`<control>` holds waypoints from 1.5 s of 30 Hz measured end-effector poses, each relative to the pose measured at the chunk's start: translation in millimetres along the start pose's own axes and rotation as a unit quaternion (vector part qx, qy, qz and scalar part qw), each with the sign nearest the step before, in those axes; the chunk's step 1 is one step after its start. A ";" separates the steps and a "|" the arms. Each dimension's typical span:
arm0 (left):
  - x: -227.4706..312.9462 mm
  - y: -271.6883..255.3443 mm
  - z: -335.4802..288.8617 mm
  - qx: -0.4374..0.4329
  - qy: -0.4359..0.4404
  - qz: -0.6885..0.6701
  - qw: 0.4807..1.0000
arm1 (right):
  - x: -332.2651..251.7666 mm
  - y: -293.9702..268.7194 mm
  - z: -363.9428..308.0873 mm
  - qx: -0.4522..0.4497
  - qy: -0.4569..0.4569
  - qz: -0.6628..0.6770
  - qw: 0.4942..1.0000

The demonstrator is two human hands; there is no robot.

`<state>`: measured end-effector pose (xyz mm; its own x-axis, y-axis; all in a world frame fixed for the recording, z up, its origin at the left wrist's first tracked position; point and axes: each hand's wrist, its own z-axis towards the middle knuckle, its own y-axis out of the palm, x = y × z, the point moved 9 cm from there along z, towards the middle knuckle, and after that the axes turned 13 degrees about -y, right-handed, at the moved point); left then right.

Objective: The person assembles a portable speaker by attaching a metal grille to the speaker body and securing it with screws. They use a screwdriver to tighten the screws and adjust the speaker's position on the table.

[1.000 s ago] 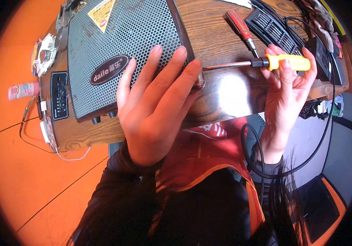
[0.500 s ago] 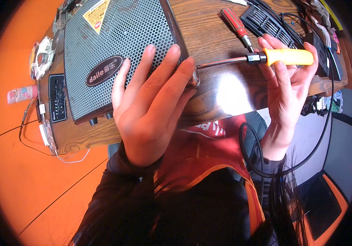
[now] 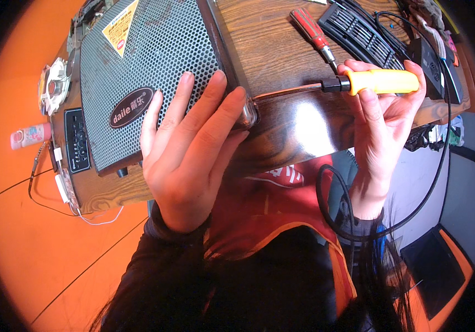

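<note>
A speaker box (image 3: 154,58) with a grey perforated metal grille, an oval badge and a yellow triangular sticker lies on the wooden table, grille up. Across its near right corner rests my left hand (image 3: 185,152), fingers stretched out and spread over the grille. In my right hand (image 3: 384,119) is a screwdriver (image 3: 385,81) with a yellow handle and a black collar, held between thumb and fingers. Its long shaft points left, and the tip meets the right side of the box near the metal corner piece (image 3: 248,115), close to my left fingertips. Whatever sits under the tip is too small to make out.
Further back lie a red-handled screwdriver (image 3: 310,30) and a black case of bits (image 3: 359,34). A black cable (image 3: 446,149) loops down on the right past a black box (image 3: 436,72). Left of the speaker are a black knob panel (image 3: 77,139) and a pink bottle (image 3: 30,136).
The speaker and my left hand appear slightly further left and lower in the picture, partly from a view shift. The screwdriver stays in my right hand, its tip still at the box's side.
</note>
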<state>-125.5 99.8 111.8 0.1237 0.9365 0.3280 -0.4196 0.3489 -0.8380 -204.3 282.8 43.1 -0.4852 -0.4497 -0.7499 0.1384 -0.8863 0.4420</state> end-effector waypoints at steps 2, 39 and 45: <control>-0.2 -0.1 -0.3 -0.003 -0.004 0.002 1.000 | 2.4 -4.6 -3.3 0.035 0.013 -0.028 0.999; -3.7 0.5 -2.6 -0.002 -0.006 0.011 1.000 | 6.6 -25.1 -25.7 0.117 0.047 0.068 0.990; -2.8 0.4 -1.5 -0.001 -0.003 0.006 1.000 | 11.4 -16.3 -27.3 0.112 0.060 0.085 0.988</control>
<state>-124.7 97.4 109.9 0.1129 0.9407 0.3198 -0.4194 0.3369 -0.8430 -188.5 289.1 13.9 -0.3640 -0.6113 -0.7027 0.0076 -0.7564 0.6541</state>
